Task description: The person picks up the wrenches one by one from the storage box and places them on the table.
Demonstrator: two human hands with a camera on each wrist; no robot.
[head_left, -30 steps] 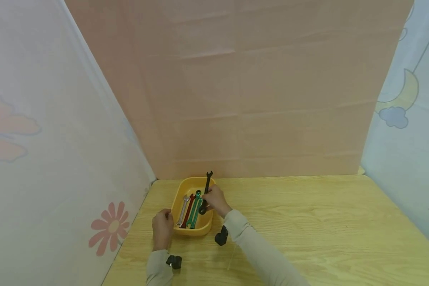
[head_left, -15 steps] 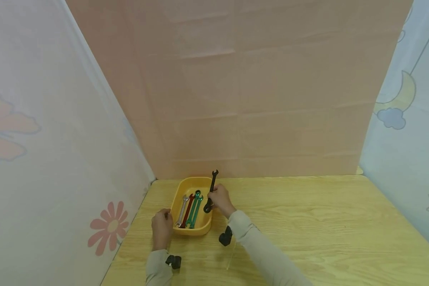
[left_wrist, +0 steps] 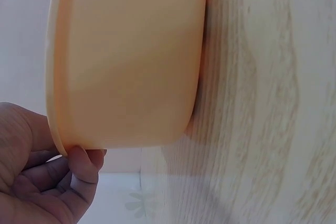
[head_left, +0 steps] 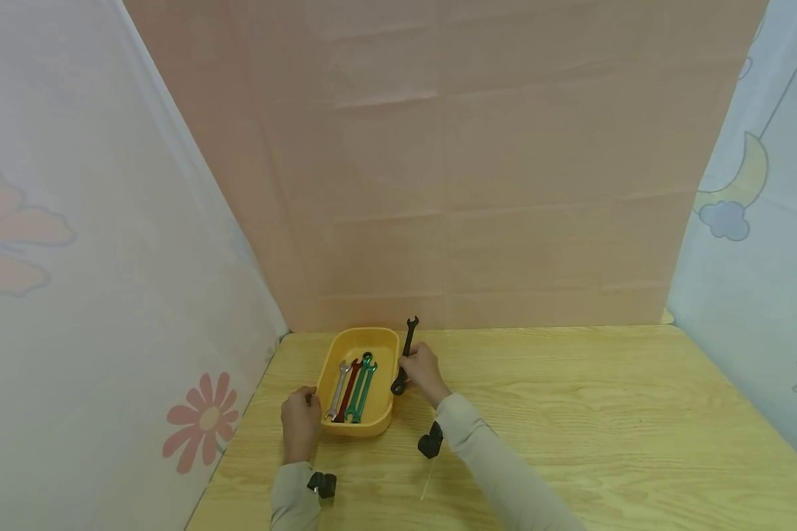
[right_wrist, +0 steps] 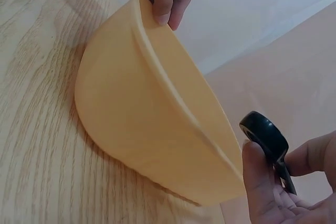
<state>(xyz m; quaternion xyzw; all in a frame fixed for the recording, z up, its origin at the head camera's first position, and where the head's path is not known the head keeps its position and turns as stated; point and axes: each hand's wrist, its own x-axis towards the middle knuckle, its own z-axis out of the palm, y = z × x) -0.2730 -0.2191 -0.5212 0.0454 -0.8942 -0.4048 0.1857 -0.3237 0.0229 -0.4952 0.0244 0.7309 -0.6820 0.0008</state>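
My right hand (head_left: 426,375) pinches a black combination wrench (head_left: 409,341), its open end pointing up and its ring end down, just past the right rim of a yellow plastic bin (head_left: 372,428). In the right wrist view the wrench's ring end (right_wrist: 266,136) sticks out between thumb and fingers. My left hand (head_left: 301,428) grips the bin's left rim; the left wrist view shows its fingers (left_wrist: 84,174) curled at the rim's corner. Inside the bin a silver wrench (head_left: 338,392), a red wrench (head_left: 348,394) and two green wrenches (head_left: 360,391) lie side by side.
The bin stands at the back left of a wood-grain table (head_left: 571,420). Behind it rises a pinkish-tan sheet (head_left: 478,184), and a pale flower-printed sheet (head_left: 173,310) hangs close on the left. A moon-printed sheet (head_left: 764,243) is on the right.
My right hand has carried the black wrench rightward, from over the bin's inside to its right rim. The left hand stays on the left rim, and the other wrenches have not moved.
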